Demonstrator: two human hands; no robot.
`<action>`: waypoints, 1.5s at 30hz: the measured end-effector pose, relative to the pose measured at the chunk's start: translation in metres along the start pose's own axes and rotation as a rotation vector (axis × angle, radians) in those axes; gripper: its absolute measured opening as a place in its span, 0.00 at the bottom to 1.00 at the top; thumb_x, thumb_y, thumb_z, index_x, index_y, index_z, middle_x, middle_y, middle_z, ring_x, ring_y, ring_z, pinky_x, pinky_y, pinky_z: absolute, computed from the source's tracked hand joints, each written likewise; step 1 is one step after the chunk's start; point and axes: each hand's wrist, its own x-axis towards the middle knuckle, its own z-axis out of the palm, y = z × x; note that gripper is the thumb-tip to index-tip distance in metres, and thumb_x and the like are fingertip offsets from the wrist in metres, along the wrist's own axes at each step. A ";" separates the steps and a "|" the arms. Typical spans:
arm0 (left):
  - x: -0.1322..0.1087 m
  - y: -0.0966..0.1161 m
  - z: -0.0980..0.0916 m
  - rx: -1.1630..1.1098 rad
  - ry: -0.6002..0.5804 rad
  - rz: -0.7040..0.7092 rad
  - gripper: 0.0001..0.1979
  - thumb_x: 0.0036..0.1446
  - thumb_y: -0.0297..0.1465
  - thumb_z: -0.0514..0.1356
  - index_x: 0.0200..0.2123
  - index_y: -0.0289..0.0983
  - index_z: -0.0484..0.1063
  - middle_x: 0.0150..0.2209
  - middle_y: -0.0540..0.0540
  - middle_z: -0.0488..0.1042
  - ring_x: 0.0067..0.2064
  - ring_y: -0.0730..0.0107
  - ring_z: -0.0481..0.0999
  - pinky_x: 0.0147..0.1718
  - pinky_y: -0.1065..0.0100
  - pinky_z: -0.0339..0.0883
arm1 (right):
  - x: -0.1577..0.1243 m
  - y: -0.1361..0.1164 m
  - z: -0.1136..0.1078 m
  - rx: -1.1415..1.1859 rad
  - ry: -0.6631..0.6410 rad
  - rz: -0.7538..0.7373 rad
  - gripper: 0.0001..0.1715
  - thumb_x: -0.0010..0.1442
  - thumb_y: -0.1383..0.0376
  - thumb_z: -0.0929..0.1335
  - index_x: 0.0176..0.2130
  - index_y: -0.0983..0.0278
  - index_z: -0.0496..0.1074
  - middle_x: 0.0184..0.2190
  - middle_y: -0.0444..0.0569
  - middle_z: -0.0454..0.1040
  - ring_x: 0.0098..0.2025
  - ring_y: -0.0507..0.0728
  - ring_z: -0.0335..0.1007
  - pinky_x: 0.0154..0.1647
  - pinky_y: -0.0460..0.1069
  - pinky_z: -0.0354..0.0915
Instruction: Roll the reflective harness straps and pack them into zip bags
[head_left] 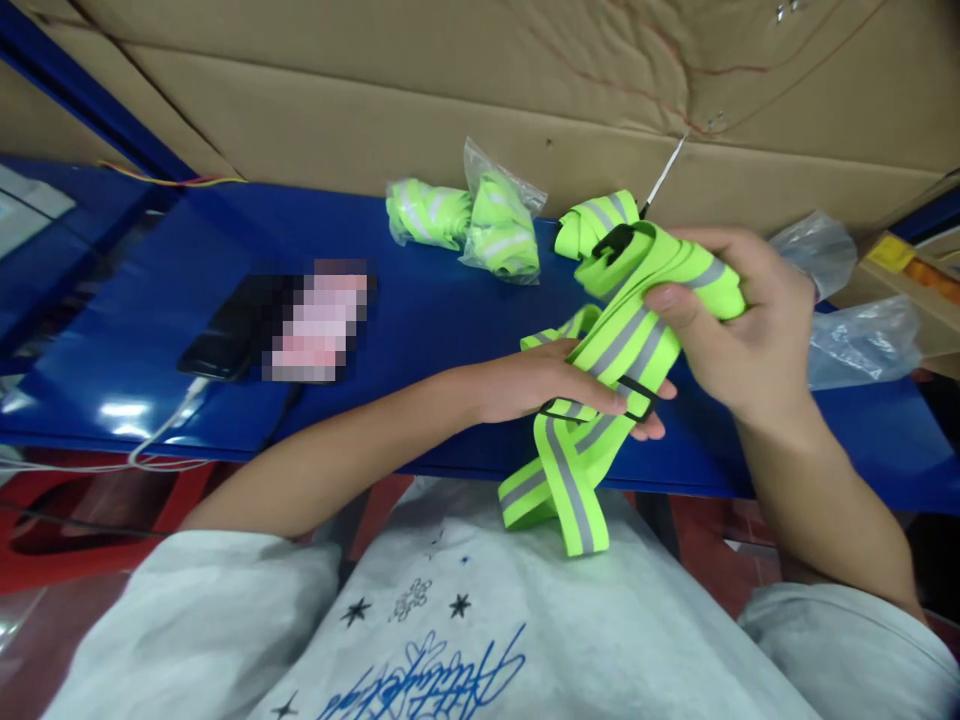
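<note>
A neon yellow-green reflective strap [630,345] with grey stripes stretches between both hands above the front of the blue table. My right hand [750,310] pinches its folded upper bundle, thumb in front. Lower down, my left hand [555,385] is closed around the strap near a black slider buckle [637,400]. Part of the left fingers is hidden behind the strap. Loose loops dangle below the left hand, over the table edge and in front of my shirt. A black buckle [615,242] sits at the upper end of the bundle.
Two plastic bags of rolled straps [427,212] [502,235] lie at the back. Beside them rests another strap roll [592,222] near a thin pointed tool [666,175]. A phone [319,325] and a cabled black device [225,335] lie left; clear bags [862,340] lie right.
</note>
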 end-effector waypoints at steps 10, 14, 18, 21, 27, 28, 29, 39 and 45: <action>-0.002 -0.004 -0.014 0.442 -0.050 0.135 0.15 0.62 0.38 0.70 0.51 0.39 0.84 0.50 0.42 0.86 0.53 0.53 0.87 0.53 0.55 0.83 | 0.004 0.018 0.010 0.409 -0.319 0.469 0.24 0.61 0.45 0.77 0.44 0.60 0.77 0.40 0.50 0.84 0.35 0.57 0.81 0.31 0.49 0.76; -0.008 0.004 -0.014 0.523 -0.042 0.139 0.14 0.61 0.39 0.71 0.46 0.37 0.84 0.48 0.40 0.86 0.52 0.51 0.87 0.52 0.55 0.83 | 0.001 0.019 0.012 0.209 -0.253 0.164 0.22 0.67 0.46 0.73 0.52 0.56 0.77 0.49 0.50 0.82 0.51 0.60 0.82 0.45 0.52 0.80; -0.012 0.017 -0.009 0.386 -0.175 0.020 0.23 0.53 0.41 0.76 0.49 0.37 0.82 0.49 0.43 0.86 0.51 0.58 0.86 0.52 0.61 0.82 | 0.000 0.005 0.011 0.519 -0.402 0.525 0.21 0.67 0.47 0.73 0.53 0.55 0.79 0.43 0.45 0.83 0.42 0.57 0.83 0.40 0.51 0.80; -0.011 0.020 -0.007 0.298 -0.262 -0.037 0.32 0.42 0.39 0.82 0.50 0.37 0.80 0.49 0.43 0.85 0.51 0.58 0.84 0.53 0.63 0.81 | 0.001 0.001 0.011 0.672 -0.378 0.698 0.21 0.64 0.51 0.77 0.53 0.54 0.79 0.40 0.43 0.83 0.38 0.55 0.82 0.38 0.49 0.79; -0.008 0.012 -0.008 0.406 -0.219 0.065 0.16 0.55 0.34 0.76 0.44 0.35 0.79 0.43 0.44 0.83 0.44 0.66 0.83 0.46 0.69 0.81 | 0.001 0.017 0.015 0.506 -0.441 0.629 0.25 0.63 0.45 0.76 0.52 0.55 0.79 0.39 0.43 0.83 0.39 0.57 0.82 0.41 0.53 0.80; -0.008 0.011 -0.009 0.414 -0.186 0.093 0.13 0.59 0.36 0.74 0.42 0.35 0.79 0.41 0.44 0.83 0.43 0.68 0.83 0.44 0.70 0.80 | 0.002 0.019 0.015 0.430 -0.434 0.552 0.25 0.65 0.42 0.73 0.50 0.56 0.80 0.42 0.45 0.84 0.44 0.59 0.83 0.49 0.55 0.81; -0.008 0.011 -0.010 0.413 -0.155 0.113 0.12 0.61 0.37 0.72 0.41 0.35 0.79 0.39 0.44 0.82 0.41 0.68 0.82 0.43 0.70 0.80 | 0.002 0.020 0.013 0.348 -0.428 0.461 0.27 0.68 0.40 0.70 0.47 0.58 0.81 0.47 0.48 0.84 0.51 0.60 0.82 0.57 0.57 0.78; -0.011 0.014 -0.019 0.339 -0.048 0.114 0.12 0.54 0.29 0.75 0.41 0.35 0.81 0.41 0.45 0.86 0.45 0.66 0.86 0.49 0.66 0.79 | -0.006 0.012 0.002 0.209 -0.661 0.073 0.59 0.52 0.44 0.82 0.74 0.51 0.63 0.70 0.48 0.72 0.69 0.72 0.71 0.70 0.66 0.71; -0.007 0.012 -0.018 0.298 0.083 0.079 0.06 0.61 0.31 0.71 0.41 0.36 0.84 0.41 0.44 0.88 0.51 0.62 0.86 0.61 0.59 0.74 | -0.010 0.015 0.014 0.198 -0.379 0.099 0.38 0.60 0.46 0.79 0.64 0.56 0.75 0.59 0.49 0.81 0.59 0.67 0.79 0.63 0.62 0.77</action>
